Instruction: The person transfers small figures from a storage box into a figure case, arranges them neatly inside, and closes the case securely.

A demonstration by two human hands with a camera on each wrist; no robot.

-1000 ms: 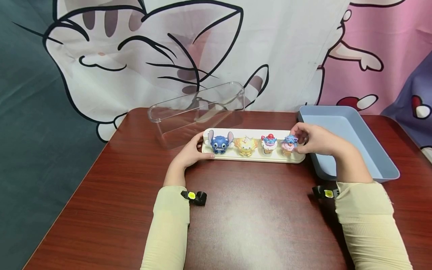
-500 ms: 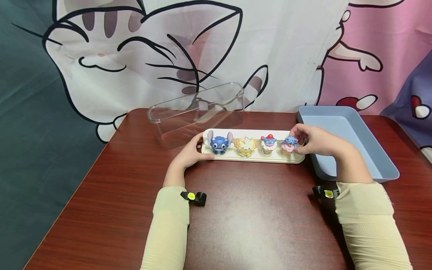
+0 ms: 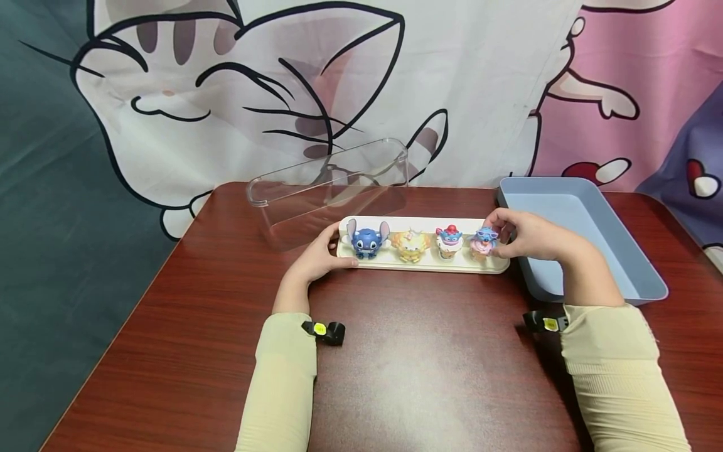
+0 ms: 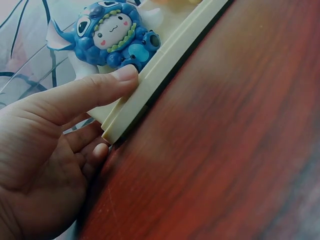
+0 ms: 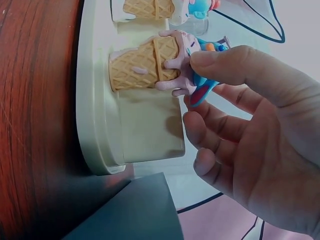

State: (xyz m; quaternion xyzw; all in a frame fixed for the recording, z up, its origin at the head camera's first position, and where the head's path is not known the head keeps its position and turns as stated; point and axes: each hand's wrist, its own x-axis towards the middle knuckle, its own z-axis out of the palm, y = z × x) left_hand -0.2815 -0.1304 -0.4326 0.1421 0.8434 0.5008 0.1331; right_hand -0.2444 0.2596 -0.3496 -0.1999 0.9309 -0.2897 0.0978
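A long cream display base sits on the table, bearing a row of several small figurines. My left hand grips its left end, thumb along the front rim beside a blue big-eared figurine; in the left wrist view that figurine shows a white face. Beside it come a yellow figurine and an ice-cream-cone figurine with a red top. At the right end my right hand pinches a blue-and-pink ice-cream-cone figurine by its upper part, the waffle cone against the base.
Behind the base on the left stands a clear plastic cover, tilted. A blue-grey tray lies to the right, partly under my right forearm. The reddish-brown table backs onto a cartoon-printed cloth.
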